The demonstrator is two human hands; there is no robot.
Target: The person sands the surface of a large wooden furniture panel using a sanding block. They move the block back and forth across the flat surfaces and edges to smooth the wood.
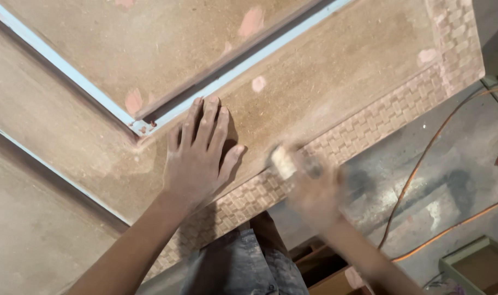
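A large brown wooden door panel [336, 76] with a woven-pattern carved border [380, 117] and pale blue strips along its inner frame lies flat in front of me. My left hand [197, 158] rests flat on the panel, fingers spread, close to a corner of the blue-edged inset. My right hand [314, 188] is blurred with motion at the carved border and grips a small pale block, apparently a sanding block [283, 162], pressed against the border. Pink filler patches [258, 83] dot the wood.
An orange cable [418, 169] runs across the dusty grey floor at the right. A greenish open box [475, 267] sits at the lower right corner. My grey trousers [243, 267] show below the panel's edge.
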